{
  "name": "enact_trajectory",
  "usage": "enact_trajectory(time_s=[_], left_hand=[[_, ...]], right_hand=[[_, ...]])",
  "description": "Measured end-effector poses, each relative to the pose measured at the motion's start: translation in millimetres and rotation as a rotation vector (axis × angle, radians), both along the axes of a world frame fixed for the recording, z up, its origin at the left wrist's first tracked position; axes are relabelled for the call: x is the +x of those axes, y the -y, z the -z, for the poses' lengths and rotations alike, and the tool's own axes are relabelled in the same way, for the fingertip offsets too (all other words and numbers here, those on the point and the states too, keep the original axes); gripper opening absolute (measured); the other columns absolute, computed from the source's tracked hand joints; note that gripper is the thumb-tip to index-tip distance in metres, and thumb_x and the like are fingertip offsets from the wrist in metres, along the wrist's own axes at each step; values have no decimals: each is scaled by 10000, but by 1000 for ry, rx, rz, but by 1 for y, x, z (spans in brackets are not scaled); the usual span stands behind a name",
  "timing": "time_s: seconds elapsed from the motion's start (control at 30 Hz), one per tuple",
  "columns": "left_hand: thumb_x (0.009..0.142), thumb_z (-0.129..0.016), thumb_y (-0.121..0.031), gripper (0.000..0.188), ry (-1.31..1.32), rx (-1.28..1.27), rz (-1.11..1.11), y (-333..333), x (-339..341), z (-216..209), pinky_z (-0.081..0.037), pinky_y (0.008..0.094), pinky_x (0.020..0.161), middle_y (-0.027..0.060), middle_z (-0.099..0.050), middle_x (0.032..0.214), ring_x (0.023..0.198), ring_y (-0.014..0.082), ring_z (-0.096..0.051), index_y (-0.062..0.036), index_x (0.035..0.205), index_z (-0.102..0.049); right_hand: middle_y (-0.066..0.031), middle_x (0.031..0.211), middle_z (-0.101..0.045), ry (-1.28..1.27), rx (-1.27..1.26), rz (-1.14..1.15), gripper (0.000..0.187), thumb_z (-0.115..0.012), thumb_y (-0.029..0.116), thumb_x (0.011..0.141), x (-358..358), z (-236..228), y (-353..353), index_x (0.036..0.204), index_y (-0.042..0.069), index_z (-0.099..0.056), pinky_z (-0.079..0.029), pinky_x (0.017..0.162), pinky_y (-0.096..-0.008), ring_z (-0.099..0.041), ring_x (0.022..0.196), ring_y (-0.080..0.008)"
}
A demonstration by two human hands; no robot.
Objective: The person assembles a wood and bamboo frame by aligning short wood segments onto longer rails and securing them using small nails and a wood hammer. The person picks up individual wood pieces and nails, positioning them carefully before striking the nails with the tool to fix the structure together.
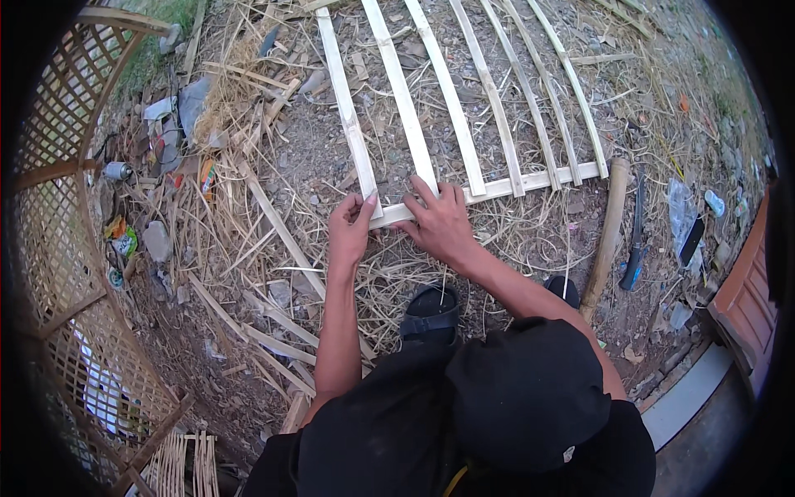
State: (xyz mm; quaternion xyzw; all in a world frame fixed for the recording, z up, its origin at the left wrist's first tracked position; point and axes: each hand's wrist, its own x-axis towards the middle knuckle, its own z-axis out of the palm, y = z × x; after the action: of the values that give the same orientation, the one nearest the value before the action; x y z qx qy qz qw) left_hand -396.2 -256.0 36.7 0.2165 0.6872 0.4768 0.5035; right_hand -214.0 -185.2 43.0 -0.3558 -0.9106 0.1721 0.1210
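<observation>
Several pale bamboo slats lie side by side on the ground, their near ends resting across one bamboo crosspiece. My left hand is closed at the crosspiece's left end, its thumb and fingers pinching the tip of the leftmost slat. Just to the right, my right hand grips the crosspiece. Its bent fingers press on the near end of the second slat, and its thumb sits at the crosspiece's near edge. How the slats are joined is too small to make out.
A thick bamboo stick and a blue-handled knife lie to the right. Lattice panels stand along the left edge. Shavings, stones and litter cover the ground. My sandaled foot is close behind the crosspiece.
</observation>
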Motion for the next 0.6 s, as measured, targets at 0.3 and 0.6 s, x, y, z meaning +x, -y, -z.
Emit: enact_trajectory(time_s=[0.3, 0.6], left_hand=[[1013, -671, -176, 250, -57, 84, -90, 2, 5, 5, -532, 255, 530, 23, -616, 764, 663, 69, -580, -7, 843, -598], [1006, -681, -178, 204, -97, -3, -80, 3, 5, 4, -536, 252, 553, 37, -673, 798, 666, 88, -624, 17, 947, -684]], right_hand=[[-87, 1352, -544, -64, 5, 33, 408, -747, 418, 870, -2, 1, -2, 1089, 77, -702, -410, 897, -505, -531, 954, -352], [-97, 1337, -538, -67, -1, 24, 388, -741, 408, 876, -3, 6, 0, 1080, 81, -696, -386, 931, -519, -504, 983, -371]])
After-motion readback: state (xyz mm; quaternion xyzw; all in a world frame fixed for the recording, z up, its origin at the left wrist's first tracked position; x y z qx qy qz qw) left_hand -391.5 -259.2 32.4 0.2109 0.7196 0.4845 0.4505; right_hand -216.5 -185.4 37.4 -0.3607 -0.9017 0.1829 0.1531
